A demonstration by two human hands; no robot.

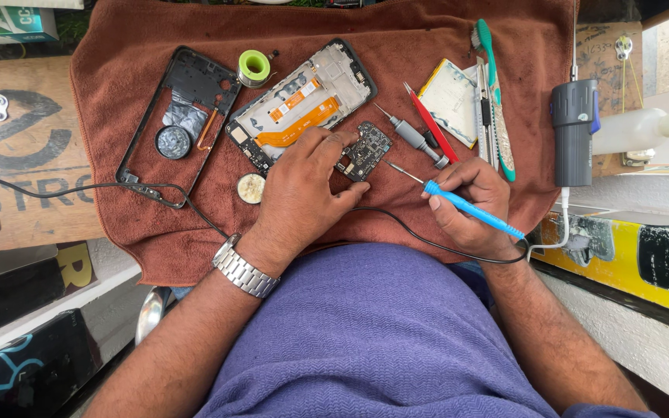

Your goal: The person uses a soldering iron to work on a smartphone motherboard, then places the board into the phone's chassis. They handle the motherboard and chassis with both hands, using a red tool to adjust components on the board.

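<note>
A rust-brown towel point(505, 70) is spread over the work surface, and both hands are rested on it. Beyond the towel's edge, out past the left hand, a worn wooden board point(17, 155) painted with large dark letters is seen, with small metal brackets fixed to it; further still, at the far corner, a green and white box point(9, 23) lies partly out of view. Out past the right hand, a yellow and black strip point(629, 263) runs along a pale ledge, and a translucent squeeze bottle point(636, 130) is laid beside a grey cylindrical tool point(574, 131).

The left hand point(300, 193) is spread flat, its fingertips pressed on a small dark circuit board point(365, 149), which is thereby pinned to the towel between the two hands. The right hand point(470, 201) is closed around a blue-handled soldering iron point(470, 207), gripped like a pen, its metal tip pointed at the circuit board and stopped just short of it. A black cable point(404, 228) is trailed from the handle across the towel.

Just beyond the left fingers an opened phone frame point(303, 101) with an orange ribbon is laid. Further left a black back cover point(180, 116) is placed, with a green-cored spool of solder point(254, 67) between them. Beyond the right hand a grey screwdriver point(416, 138), a red tool point(431, 124), a flat battery point(452, 99) and a toothbrush point(493, 85) are arranged.
</note>
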